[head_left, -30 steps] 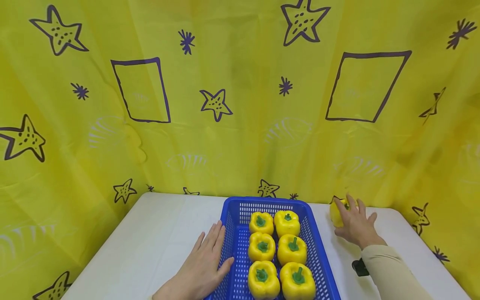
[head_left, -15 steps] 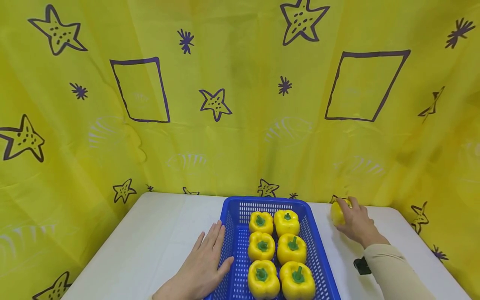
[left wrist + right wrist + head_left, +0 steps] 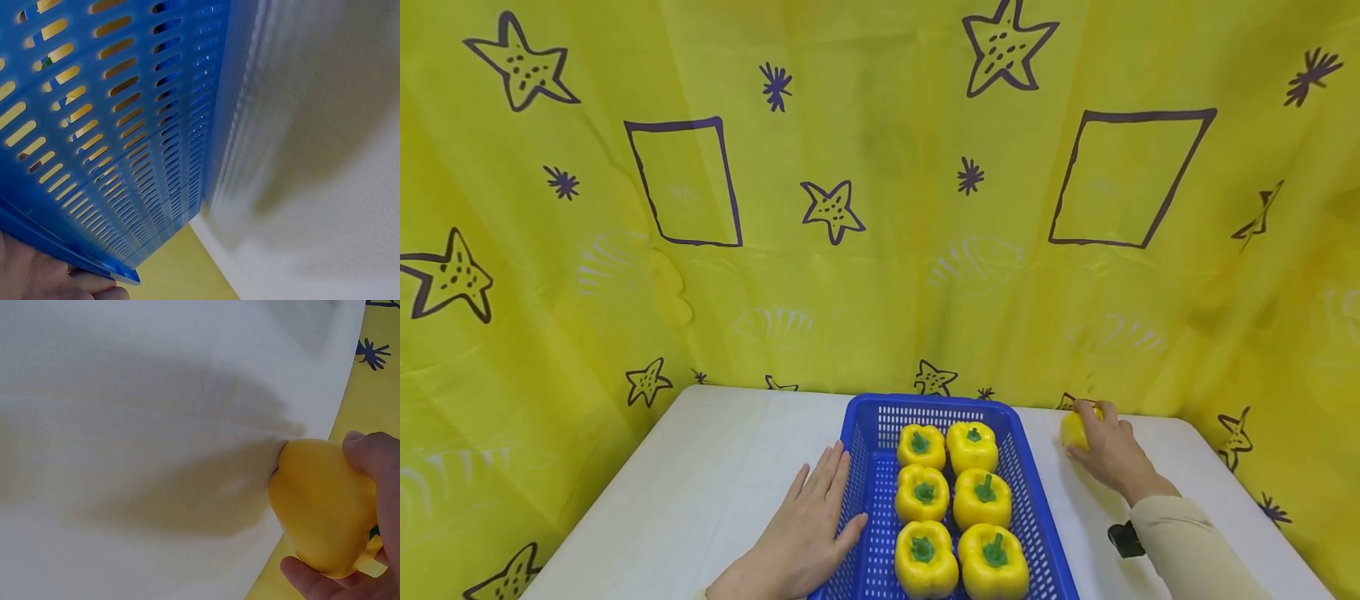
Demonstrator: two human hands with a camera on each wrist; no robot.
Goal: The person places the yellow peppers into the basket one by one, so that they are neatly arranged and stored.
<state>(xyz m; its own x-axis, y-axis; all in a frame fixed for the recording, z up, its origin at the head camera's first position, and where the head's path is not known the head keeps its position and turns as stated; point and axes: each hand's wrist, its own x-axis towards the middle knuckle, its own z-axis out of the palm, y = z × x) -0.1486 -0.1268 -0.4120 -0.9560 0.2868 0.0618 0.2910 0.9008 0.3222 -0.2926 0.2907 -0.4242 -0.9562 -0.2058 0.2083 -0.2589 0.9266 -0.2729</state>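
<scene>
At the table's far right, my right hand [image 3: 1114, 454] grips a yellow bell pepper [image 3: 1072, 432], thumb on one side and fingers on the other. In the right wrist view the same pepper [image 3: 322, 506] shows its smooth side, its green stem mostly hidden by the hand. My left hand [image 3: 805, 529] lies with straight fingers along the left rim of a blue plastic basket [image 3: 877, 492]. The left wrist view has the fingers [image 3: 47, 278] at that rim, beside the slotted wall. Several yellow bell peppers [image 3: 923, 493] with green stems stand in two columns inside the basket.
A white table [image 3: 730, 467] carries the basket. Behind and at both sides hangs a yellow curtain [image 3: 880, 292] printed with starfish and frames. A black wrist-worn device [image 3: 1125, 540] shows at the right sleeve [image 3: 1187, 542].
My right hand's fingers have closed round the far right pepper, from spread over it to gripping it. The left hand and the basket have stayed in place.
</scene>
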